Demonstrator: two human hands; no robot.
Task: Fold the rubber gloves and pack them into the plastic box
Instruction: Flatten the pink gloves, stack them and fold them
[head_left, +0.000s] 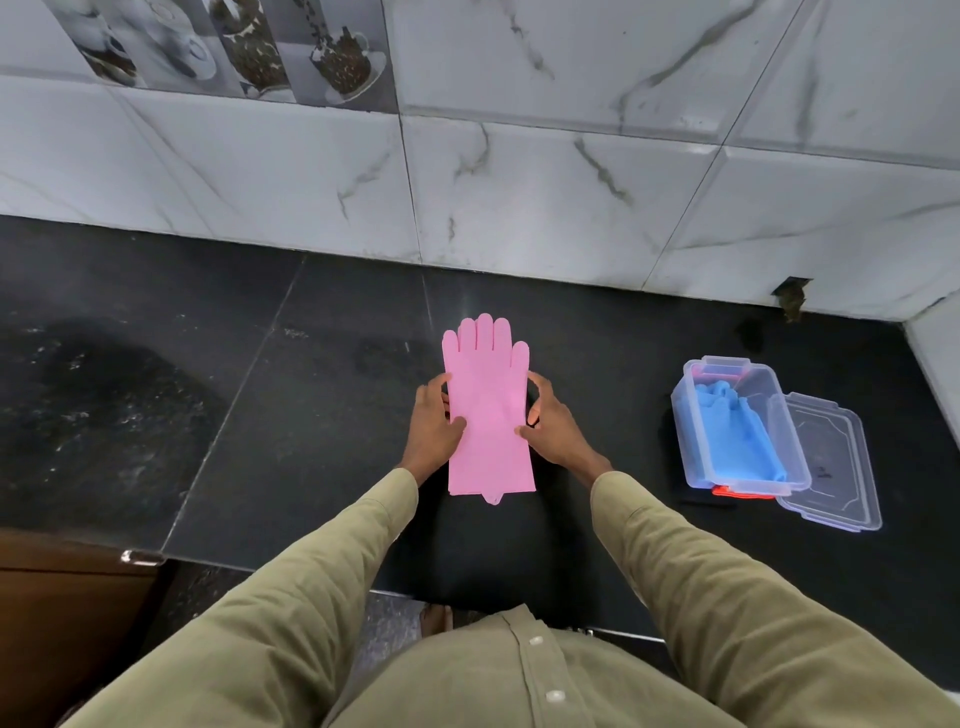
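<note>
Pink gloves (489, 410) lying flat on the dark tabletop (311, 415), centre of view, glove tips pointing to the tiled wall (519, 182), cuff end toward the person. Looks like a stacked pair, edges lined up, w/ a small tab of the lower one peeking out at the cuff. Left hand (434, 421) sits at the left edge, thumb pressed on top of the pink rubber, fingers (428, 387) spread apart and curled along the side, not closed on anything. Right hand (550, 421) mirrors it on the right edge, thumb tip on the glove surface, the other fingers loose and apart beside the edge. Both palms touching or just beside the gloves, no lift, rubber flat on the stone. Over to the right, well apart from the hands, the clear plastic box (740, 426) stands open w/ blue gloves (743, 436) already inside, running the length of the box. Something orange-red shows at the box's near end, can't tell what. The clear lid (831, 462) lies flat on the tabletop, touching the box's right side. Olive sleeves (675, 545) fill the lower frame.
</note>
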